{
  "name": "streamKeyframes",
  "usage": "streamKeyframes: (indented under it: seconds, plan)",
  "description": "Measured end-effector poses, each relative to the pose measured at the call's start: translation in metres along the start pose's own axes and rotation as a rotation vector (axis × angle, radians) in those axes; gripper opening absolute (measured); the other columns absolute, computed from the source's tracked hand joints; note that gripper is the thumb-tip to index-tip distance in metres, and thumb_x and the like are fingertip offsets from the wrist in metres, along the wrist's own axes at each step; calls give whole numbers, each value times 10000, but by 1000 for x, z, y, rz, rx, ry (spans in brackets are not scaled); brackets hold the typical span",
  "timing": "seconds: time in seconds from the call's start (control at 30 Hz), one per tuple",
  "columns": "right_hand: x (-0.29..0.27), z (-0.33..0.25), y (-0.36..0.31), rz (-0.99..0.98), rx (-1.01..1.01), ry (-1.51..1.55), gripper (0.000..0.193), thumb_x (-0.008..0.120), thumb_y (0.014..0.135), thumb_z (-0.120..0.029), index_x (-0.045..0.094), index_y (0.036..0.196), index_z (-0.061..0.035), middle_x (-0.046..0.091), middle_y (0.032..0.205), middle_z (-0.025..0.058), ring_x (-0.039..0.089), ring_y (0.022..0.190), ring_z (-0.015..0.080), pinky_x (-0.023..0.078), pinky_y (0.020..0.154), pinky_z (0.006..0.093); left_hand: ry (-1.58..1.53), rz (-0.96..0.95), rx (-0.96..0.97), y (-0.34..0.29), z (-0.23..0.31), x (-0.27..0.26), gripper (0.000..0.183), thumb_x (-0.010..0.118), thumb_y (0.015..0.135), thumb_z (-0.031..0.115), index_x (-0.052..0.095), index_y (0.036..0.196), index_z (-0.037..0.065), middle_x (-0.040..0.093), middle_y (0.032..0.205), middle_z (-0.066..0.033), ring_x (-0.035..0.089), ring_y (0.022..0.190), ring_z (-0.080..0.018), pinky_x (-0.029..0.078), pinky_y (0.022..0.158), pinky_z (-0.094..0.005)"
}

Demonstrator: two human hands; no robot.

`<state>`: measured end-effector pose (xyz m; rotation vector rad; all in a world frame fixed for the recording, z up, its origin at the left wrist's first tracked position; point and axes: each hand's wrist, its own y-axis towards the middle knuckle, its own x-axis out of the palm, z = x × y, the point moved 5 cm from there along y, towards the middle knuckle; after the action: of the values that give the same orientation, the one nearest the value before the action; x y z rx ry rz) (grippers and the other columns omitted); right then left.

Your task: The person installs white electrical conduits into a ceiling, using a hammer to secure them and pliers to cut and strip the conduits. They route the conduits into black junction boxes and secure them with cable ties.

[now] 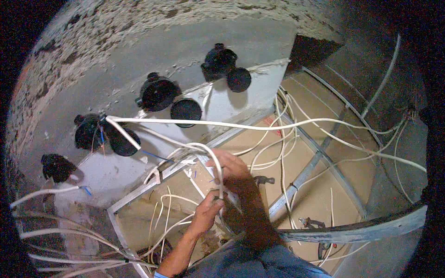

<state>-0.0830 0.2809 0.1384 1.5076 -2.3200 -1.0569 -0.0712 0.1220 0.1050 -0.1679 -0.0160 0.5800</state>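
A white sheathed cable [219,181] bends over and runs down between my hands. My left hand [206,215] is closed on it, thumb and fingers pinched together near its lower stretch. Just above and to the right, my right hand [233,168] has its fingers curled around the same cable; part of its grip is hidden. The cable leads back toward a black round wall box [87,132] with thin blue and copper-coloured wires [102,135] hanging out. A cut white cable end [132,140] sticks out beside that box, over its dark round lid.
More black wall boxes [157,94] with round lids [186,111] sit along the grey wall. Below is a metal frame [324,160] with beige boards. A hammer [265,180], pliers [311,224] and loose cable loops [281,139] lie there. A whitish rail [357,231] crosses at right.
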Motion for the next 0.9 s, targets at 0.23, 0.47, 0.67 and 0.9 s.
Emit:
streamKeyframes:
  seconds: [0.23,0.47,0.67,0.9]
  plan:
    - [-125,-6,-26,981,405,1053,259,468,985,-295,578,1038,-67,313,547,-74,299,407,52,283,363,232,-216,269,-78,67,-21,-55,316,452,1023,315,590,1126,51,602,1036,-41,583,954,-148,499,783,-287]
    - [-110,-5,-50,1304,562,842,259,485,976,-342,582,1120,-149,281,556,-74,260,425,67,238,383,243,-187,536,255,159,3,-107,378,547,971,292,523,1266,55,587,1058,-52,557,962,-141,499,763,-284]
    - [-47,4,-129,1319,933,560,285,464,985,-365,549,1131,-135,309,573,-56,288,425,88,262,384,256,31,509,408,179,6,-125,291,469,989,268,581,1139,45,652,957,-92,647,921,-245,540,728,-365]
    - [-41,-23,-169,985,705,739,303,380,1020,-329,497,1202,-117,298,570,-49,277,415,79,284,370,257,-435,186,131,154,-2,-115,350,479,1002,294,524,1237,39,612,1187,-117,584,1131,-245,496,914,-368]
